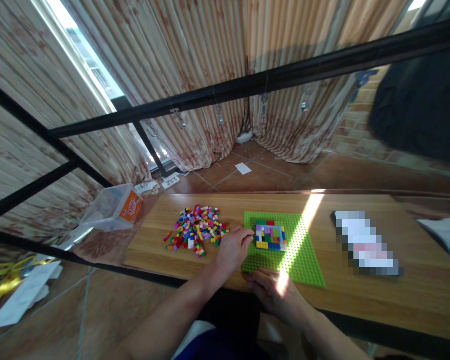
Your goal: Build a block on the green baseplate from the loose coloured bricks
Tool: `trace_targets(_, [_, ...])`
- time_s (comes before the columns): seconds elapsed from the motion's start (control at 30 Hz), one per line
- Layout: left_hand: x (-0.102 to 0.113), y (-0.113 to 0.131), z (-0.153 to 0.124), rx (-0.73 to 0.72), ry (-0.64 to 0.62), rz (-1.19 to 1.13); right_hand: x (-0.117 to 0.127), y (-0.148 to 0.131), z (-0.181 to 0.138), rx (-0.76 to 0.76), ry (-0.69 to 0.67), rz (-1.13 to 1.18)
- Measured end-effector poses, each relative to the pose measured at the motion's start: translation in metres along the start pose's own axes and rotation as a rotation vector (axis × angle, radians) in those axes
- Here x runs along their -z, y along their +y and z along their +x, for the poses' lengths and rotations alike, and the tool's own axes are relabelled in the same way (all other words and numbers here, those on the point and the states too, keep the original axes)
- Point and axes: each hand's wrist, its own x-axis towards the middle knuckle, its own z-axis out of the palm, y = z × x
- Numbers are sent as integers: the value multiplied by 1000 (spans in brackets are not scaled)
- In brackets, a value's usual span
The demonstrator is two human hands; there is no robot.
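Observation:
My left hand (233,248) is closed, thumb and fingertips pinched together by the left edge of a green studded baseplate (303,265). What the pinch holds is too small to make out. Just right of those fingertips, a low rectangular build of toy bricks (273,246) sits on the baseplate, with white, yellow, blue and other colours. My right hand (272,289) rests at the baseplate's near edge, fingers curled together and partly in sunlight; anything inside them is hidden. A pile of loose toy bricks (197,227) lies on the table left of my left hand.
The wooden table (150,250) also carries a phone-like slab with a blurred-out screen (365,245) on the right. Beyond its left end stands a clear plastic tub (110,207) with an orange label. A black metal rail (210,97) crosses the view before pleated curtains (195,50).

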Motion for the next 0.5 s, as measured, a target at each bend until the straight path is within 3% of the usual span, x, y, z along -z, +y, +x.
trace_targets(0.23, [-15,3,18,-92,-48,73,-1,-1,0,27,52,-23])
trace_targets(0.5, [-24,4,27,-103,-114,106,-2,1,0,1,34,2])
